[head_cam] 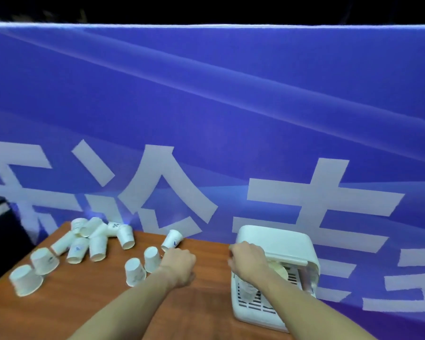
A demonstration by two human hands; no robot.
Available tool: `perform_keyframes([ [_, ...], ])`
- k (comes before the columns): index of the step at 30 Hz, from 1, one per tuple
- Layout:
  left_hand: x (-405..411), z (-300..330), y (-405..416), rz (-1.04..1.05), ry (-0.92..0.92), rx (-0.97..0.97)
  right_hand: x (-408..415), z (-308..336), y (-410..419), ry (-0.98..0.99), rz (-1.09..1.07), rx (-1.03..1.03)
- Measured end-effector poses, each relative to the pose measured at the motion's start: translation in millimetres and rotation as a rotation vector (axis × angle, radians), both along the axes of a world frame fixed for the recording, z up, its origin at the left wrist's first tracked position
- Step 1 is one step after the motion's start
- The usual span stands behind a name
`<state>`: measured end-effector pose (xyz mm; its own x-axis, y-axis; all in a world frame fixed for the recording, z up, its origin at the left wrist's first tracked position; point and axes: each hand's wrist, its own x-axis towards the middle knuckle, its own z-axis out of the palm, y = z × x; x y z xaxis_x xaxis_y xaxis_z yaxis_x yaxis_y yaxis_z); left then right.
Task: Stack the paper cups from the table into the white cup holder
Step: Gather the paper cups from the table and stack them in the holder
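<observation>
Meanwhile, paper cups [97,244] lie strewn over the wooden surface [201,298], most in a jumble well to the left of the left grip [178,265], some tipped on their sides, others mouth down. Two upside-down cups [142,265] stand just beside that hand, and one tipped cup [172,239] lies just beyond it. Its fingers are curled, though whether they clasp anything cannot be told from behind. The right grip [249,261] rests at the open mouth of the white cup holder [272,241], fingers turned away and its hold unreadable. Under that wrist, something pale and round shows inside the holder, possibly cups already nested; motion blur keeps it uncertain. By this evidence the job is barely begun, with over a dozen cups waiting. A blue banner [206,106] with large white lettering fills the background.
</observation>
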<state>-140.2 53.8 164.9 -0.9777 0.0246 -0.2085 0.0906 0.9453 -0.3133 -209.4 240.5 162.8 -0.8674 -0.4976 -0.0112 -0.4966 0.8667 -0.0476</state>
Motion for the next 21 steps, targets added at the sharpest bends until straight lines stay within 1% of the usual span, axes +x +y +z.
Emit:
perform_keyframes([
  [6, 7.1, 11.3, -85.6, 0.115, 0.018, -0.009, -10.5, 6.8, -72.6, -0.013, 0.063, -0.029],
  [10, 6.1, 9.9, -138.5, 0.193, 0.03, 0.009, -19.2, 9.6, -120.1, -0.012, 0.079, 0.0],
  [14, 1.2, 6.2, -178.2, 0.205, 0.041, 0.008, -29.0, 11.4, -167.0, -0.036, 0.099, 0.027],
  [17, -5.8, -3.9, -203.9, 0.217, 0.027, 0.026, -34.1, 6.9, -198.0, -0.045, 0.122, 0.033],
  [21, -15.6, -31.0, -242.8, 0.239, 0.006, 0.098, -40.1, -10.9, -238.6, -0.095, 0.139, 0.043],
])
